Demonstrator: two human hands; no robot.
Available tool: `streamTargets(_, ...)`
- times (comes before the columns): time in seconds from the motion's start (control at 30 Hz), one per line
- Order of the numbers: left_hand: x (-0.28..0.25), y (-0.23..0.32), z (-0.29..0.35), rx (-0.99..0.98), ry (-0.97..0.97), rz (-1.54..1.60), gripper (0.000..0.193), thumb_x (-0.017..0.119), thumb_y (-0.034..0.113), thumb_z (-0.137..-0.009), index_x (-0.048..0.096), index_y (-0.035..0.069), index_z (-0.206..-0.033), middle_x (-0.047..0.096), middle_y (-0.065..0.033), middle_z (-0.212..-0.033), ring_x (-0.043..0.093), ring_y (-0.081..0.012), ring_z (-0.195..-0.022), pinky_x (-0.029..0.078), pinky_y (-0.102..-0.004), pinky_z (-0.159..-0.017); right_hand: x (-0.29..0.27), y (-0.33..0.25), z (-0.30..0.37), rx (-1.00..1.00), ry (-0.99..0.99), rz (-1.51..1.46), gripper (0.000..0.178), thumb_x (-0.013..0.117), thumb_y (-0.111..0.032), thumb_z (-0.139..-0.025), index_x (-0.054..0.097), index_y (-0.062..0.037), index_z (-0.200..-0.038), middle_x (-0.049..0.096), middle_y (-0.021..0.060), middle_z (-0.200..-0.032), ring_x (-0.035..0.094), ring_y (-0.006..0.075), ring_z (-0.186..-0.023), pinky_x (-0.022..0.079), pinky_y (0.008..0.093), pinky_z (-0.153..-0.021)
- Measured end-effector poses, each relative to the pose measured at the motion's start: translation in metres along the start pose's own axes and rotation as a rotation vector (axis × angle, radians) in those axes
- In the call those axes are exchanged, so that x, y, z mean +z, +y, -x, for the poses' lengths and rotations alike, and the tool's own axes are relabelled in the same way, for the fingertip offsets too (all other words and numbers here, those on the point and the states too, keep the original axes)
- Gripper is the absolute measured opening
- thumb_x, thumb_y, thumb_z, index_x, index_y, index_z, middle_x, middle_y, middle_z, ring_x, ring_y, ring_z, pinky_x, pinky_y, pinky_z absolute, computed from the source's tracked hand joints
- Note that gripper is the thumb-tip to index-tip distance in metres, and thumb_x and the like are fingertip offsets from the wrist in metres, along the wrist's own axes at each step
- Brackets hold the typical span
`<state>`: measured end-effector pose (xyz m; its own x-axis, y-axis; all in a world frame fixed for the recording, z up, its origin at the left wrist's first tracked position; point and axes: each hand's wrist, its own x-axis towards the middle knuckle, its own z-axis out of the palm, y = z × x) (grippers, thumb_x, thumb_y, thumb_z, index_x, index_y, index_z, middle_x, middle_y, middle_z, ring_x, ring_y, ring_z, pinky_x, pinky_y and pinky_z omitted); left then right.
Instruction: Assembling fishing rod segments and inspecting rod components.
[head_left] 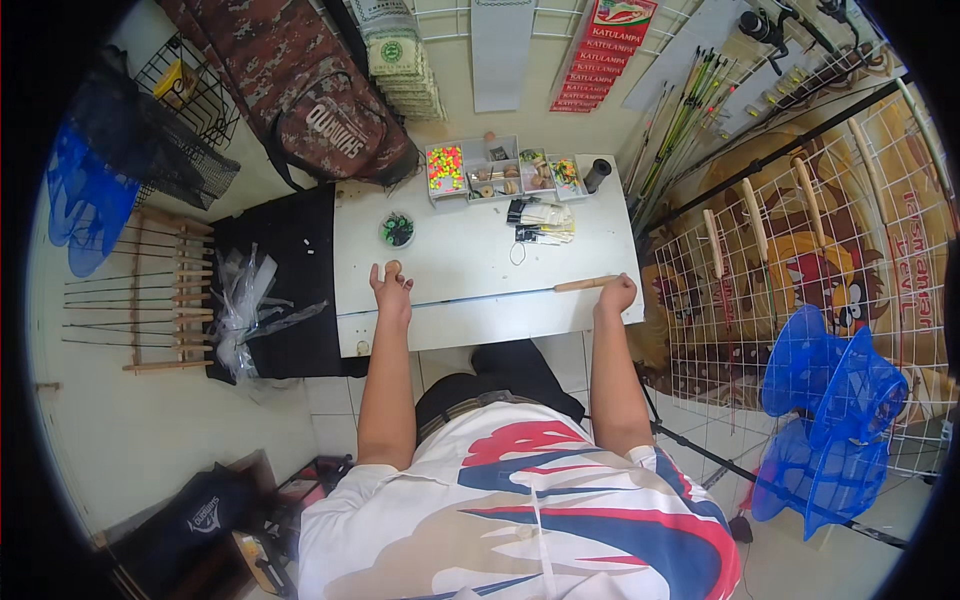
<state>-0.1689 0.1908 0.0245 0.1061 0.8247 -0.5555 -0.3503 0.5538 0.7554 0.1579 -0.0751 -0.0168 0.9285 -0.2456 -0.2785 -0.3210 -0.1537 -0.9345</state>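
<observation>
A thin fishing rod lies across the white table [450, 340], its pale wooden handle [580, 285] toward the right side. My right hand [619, 293] is closed around the butt end of that handle. The narrow dark shaft runs left, passing close to my left wrist. Between the fingers of my left hand [391, 292] is a small round tan piece [393, 268], like wood or cork. Just beyond it stands a clear tub [397, 230] of small green and black parts. Farther right lie several small packets [540, 222] with black and pale contents, a thin loop beside them.
Divided trays [462, 203] along the back hold bright beads and small round pieces; a dark cylinder [597, 176] stands beside them. Plastic bags [245, 310] lie on a black surface at left. Thin rods [685, 130] lean at right, near a wire rack with blue nets [840, 390].
</observation>
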Motion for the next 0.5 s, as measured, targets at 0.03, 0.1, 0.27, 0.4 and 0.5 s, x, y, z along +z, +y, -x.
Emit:
streamTargets(0.03, 0.002, 0.000, 0.001, 0.000, 0.001, -0.012, 0.063, 0.057, 0.021, -0.100, 0.019, 0.022, -0.150, 0.052, -0.0022, -0.098, 0.049, -0.0119, -0.081, 0.047, -0.0373, -0.080, -0.001, -0.002, -0.003, -0.001, 0.003, 0.001, 0.019, 0.052, -0.008, -0.097, 0.059, 0.0045, -0.109, 0.062, 0.0168, -0.117, 0.061, 0.0260, -0.108, 0.047, 0.0338, -0.093)
streamTargets(0.1, 0.015, -0.002, 0.011, 0.010, 0.016, -0.156, 0.059, 0.057, 0.023, -0.101, 0.023, 0.021, -0.149, 0.053, -0.0025, -0.103, 0.049, -0.0121, -0.085, 0.047, -0.0359, -0.080, -0.003, -0.004, -0.012, 0.041, 0.042, -0.043, 0.025, 0.051, -0.012, -0.098, 0.055, 0.0057, -0.115, 0.062, 0.0162, -0.120, 0.060, 0.0274, -0.109, 0.048, 0.0374, -0.092)
streamTargets(0.27, 0.006, -0.021, 0.003, 0.006, -0.160, -0.524, 0.040, 0.056, 0.030, -0.101, 0.051, 0.012, -0.136, 0.059, -0.0029, -0.123, 0.052, -0.0129, -0.100, 0.045, -0.0293, -0.077, 0.011, -0.051, 0.025, 0.311, -0.336, -0.408, 0.029, 0.047, -0.019, -0.101, 0.049, 0.0019, -0.121, 0.062, 0.0136, -0.118, 0.060, 0.0290, -0.109, 0.051, 0.0412, -0.086)
streamTargets(0.4, 0.025, -0.042, 0.006, 0.088, -0.267, -0.726, 0.040, 0.062, 0.032, -0.097, 0.056, 0.009, -0.130, 0.062, -0.0026, -0.119, 0.057, -0.0128, -0.098, 0.046, -0.0281, -0.079, 0.012, -0.073, 0.023, 0.340, -0.510, -0.563, 0.015, 0.051, -0.023, -0.102, 0.050, -0.0081, -0.105, 0.048, 0.0004, -0.081, 0.050, 0.0143, -0.070, 0.049, 0.0373, -0.073)
streamTargets(0.5, 0.033, -0.066, 0.001, 0.041, -0.386, -0.859, 0.045, 0.067, 0.032, -0.093, 0.056, 0.008, -0.128, 0.064, -0.0020, -0.113, 0.059, -0.0149, -0.100, 0.048, -0.0287, -0.084, 0.015, -0.111, 0.037, 0.300, -0.520, -0.514, 0.015, 0.056, -0.026, -0.101, 0.050, -0.0135, -0.094, 0.033, -0.0059, -0.066, 0.031, 0.0058, -0.050, 0.040, 0.0271, -0.056)
